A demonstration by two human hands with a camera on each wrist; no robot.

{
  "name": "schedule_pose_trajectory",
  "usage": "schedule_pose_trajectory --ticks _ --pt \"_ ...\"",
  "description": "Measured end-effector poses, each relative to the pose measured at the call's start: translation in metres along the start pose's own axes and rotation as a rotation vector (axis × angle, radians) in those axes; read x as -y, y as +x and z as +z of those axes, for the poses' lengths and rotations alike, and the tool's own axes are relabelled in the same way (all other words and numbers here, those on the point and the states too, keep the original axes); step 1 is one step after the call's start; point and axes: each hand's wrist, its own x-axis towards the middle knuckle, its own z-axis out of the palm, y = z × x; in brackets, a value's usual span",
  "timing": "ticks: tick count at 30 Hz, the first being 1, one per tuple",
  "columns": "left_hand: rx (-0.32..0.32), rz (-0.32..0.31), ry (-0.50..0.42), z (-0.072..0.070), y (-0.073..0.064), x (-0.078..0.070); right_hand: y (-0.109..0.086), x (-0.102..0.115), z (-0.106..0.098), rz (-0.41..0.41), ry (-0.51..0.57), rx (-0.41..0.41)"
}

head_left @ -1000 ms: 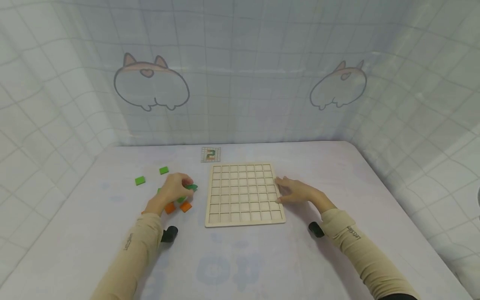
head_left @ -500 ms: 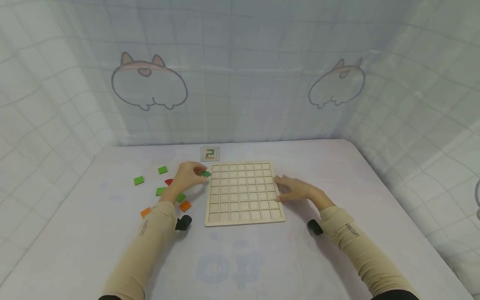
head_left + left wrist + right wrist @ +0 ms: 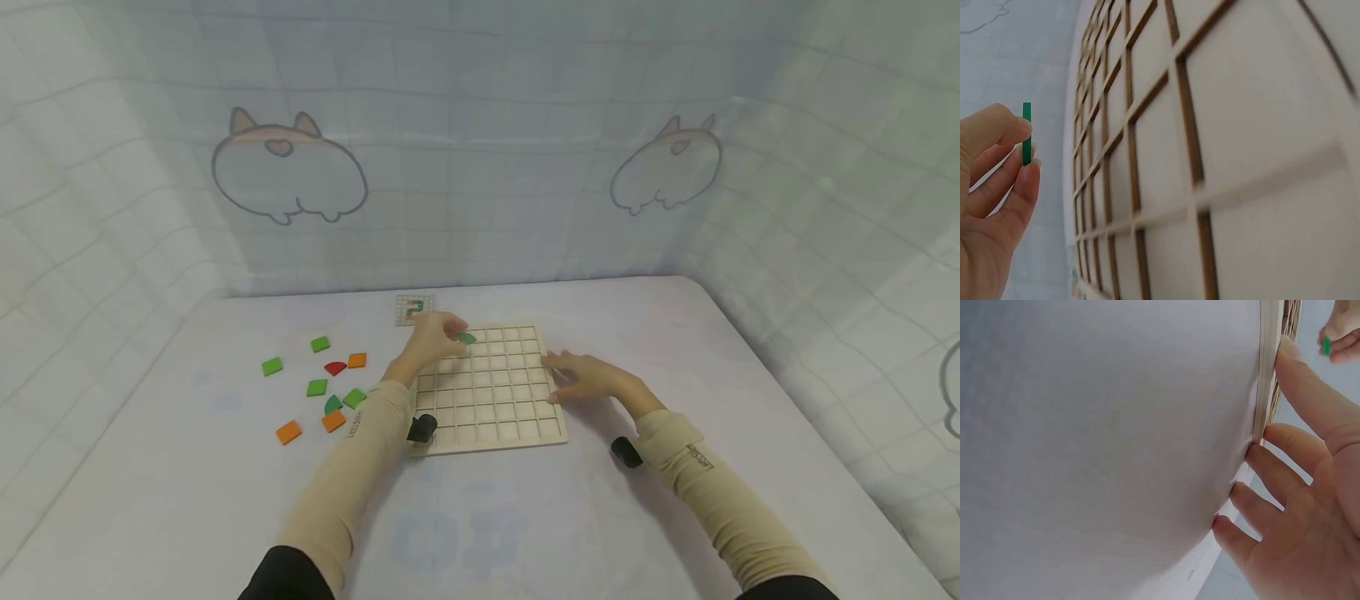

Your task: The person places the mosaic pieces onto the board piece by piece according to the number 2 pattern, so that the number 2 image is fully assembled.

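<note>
Between thumb and fingertips, my left hand (image 3: 433, 335) pinches a thin dark green tile (image 3: 467, 338) above the far left part of a pale wooden grid board (image 3: 491, 389). In the left wrist view the tile (image 3: 1027, 134) stands edge-on, apart from the board's cells (image 3: 1241, 94). My right hand (image 3: 588, 379) lies at the board's right side, thumb and fingers spread. Its fingertips touch the board's edge (image 3: 1266, 369) and the tablecloth in the right wrist view. The left forearm hides part of the board's left side.
Left of the board lie several loose tiles: light green squares (image 3: 272, 367), orange squares (image 3: 288, 432), a red rounded piece (image 3: 335, 367) and a dark green one (image 3: 332, 404). A small pattern card (image 3: 408, 310) lies behind the board, partly covered by the left hand.
My left hand has carried the dark green tile from the loose tiles rightward and away from me, over the board. The right hand keeps its place at the board's edge.
</note>
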Motion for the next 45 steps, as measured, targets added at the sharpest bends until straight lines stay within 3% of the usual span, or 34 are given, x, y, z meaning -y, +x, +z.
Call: schedule_pose_trajectory --ticks 8,14,20,35,42,45 --pt "0.043 -0.029 -0.013 0.029 0.013 0.002 0.001 -0.002 0.002 0.018 0.025 0.009" --pt "0.061 -0.033 0.005 0.041 0.018 -0.002 0.001 -0.003 0.003 0.004 0.023 0.011" --pt "0.09 0.018 0.05 0.045 0.023 -0.006 -0.001 -0.003 0.002 -0.006 0.012 0.009" --pt "0.067 -0.002 0.028 0.052 0.024 -0.011 0.0 -0.002 0.001 -0.005 0.029 0.015" --pt "0.104 -0.018 0.062 0.053 0.025 -0.012 0.001 -0.004 0.0 0.012 0.032 0.016" --pt "0.077 -0.037 0.061 0.053 0.025 -0.013 0.002 -0.004 0.0 0.012 0.034 0.018"
